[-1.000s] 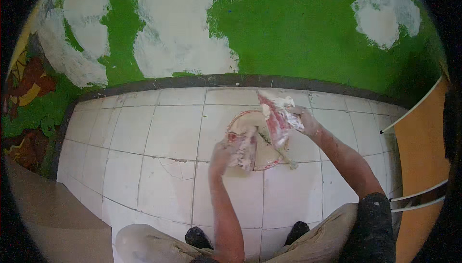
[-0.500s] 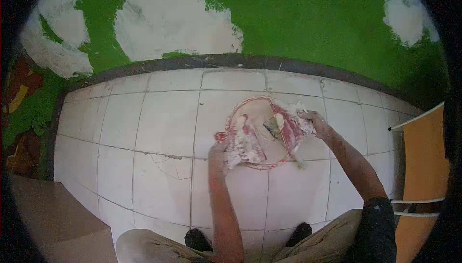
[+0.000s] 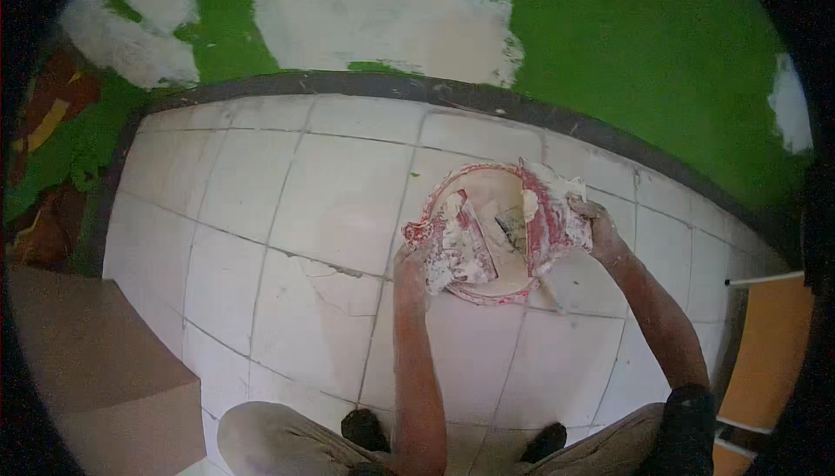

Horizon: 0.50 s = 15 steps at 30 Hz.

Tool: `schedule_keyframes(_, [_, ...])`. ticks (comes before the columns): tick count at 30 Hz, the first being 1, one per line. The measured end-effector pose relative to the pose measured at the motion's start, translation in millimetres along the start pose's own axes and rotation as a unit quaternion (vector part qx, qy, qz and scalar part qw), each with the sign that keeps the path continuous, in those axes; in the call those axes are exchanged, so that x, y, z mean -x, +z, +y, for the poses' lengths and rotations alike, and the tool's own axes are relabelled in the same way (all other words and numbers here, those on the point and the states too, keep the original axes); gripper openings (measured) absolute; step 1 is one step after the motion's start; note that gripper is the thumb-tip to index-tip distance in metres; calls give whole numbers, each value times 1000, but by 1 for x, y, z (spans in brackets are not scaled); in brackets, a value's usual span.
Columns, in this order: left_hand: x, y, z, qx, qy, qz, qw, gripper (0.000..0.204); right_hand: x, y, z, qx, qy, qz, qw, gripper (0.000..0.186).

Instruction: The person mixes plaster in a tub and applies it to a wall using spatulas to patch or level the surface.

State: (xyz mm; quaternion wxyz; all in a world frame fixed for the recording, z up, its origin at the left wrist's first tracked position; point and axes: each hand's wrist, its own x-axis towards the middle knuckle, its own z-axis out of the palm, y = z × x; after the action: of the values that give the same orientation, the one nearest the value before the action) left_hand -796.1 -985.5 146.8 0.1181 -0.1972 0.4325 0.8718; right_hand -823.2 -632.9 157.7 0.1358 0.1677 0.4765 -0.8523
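A round red-rimmed tub point(image 3: 472, 168) of pale putty sits on the floor in front of me. In my left hand point(image 3: 412, 267) is a red putty spreader point(image 3: 481, 241), caked with white putty, over the tub's left side. My right hand point(image 3: 595, 225) grips a second red spreader point(image 3: 541, 237) over the right side, its face smeared white and a lump near its edge. The two straight edges face each other with a gap between them. In that gap a small dark tool point(image 3: 511, 225) lies partly in view, its kind unclear.
A pale stick-like handle point(image 3: 551, 296) pokes out by the tub's lower right. Beyond the white tiled floor point(image 3: 339, 197) rises a green wall point(image 3: 626, 41) with white patches. A brown box-like thing point(image 3: 96, 363) stands at left, an orange panel point(image 3: 765, 345) at right.
The view has shifted and tilted. Both hands still hold the spreaders over the tub; the right spreader has turned, its inner edge now more upright.
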Motion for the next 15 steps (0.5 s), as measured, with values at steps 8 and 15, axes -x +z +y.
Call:
schedule_keyframes(8, [-61,-140,134,-410,352,-78,838,30,-68,155,38,-9,-8,-41,999,32])
schedule_keyframes(15, [-101,-195,324,-52,-51,-28,997,30,-116,323,77,-133,-62,3,989,37])
